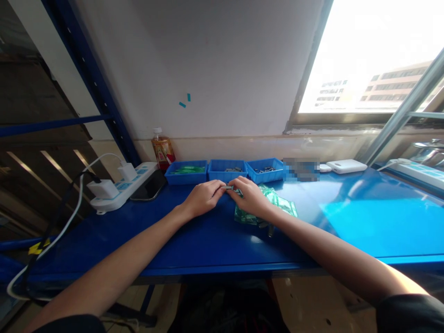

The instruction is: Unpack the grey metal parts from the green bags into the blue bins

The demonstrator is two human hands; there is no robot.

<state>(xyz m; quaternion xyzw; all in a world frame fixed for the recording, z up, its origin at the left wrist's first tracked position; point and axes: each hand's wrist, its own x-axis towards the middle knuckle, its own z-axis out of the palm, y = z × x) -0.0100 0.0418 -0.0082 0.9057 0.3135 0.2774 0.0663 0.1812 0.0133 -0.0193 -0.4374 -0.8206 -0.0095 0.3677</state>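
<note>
My left hand (205,197) and my right hand (250,197) meet above the blue table (208,245), just in front of the bins. Between their fingertips is a small metal cylinder (227,188), lying sideways and pinched from both ends. Its exact kind is too small to make out. Under and beside my right hand lie green plastic packets (282,203), partly hidden by the wrist. Several small metal pieces (270,230) rest on the table below my right wrist.
Three blue bins stand in a row: one with green packets (189,170), the others with metal parts (234,169) (265,169). A power strip (121,189), phone (149,186) and bottle (163,149) are at left. A white box (347,166) sits back right.
</note>
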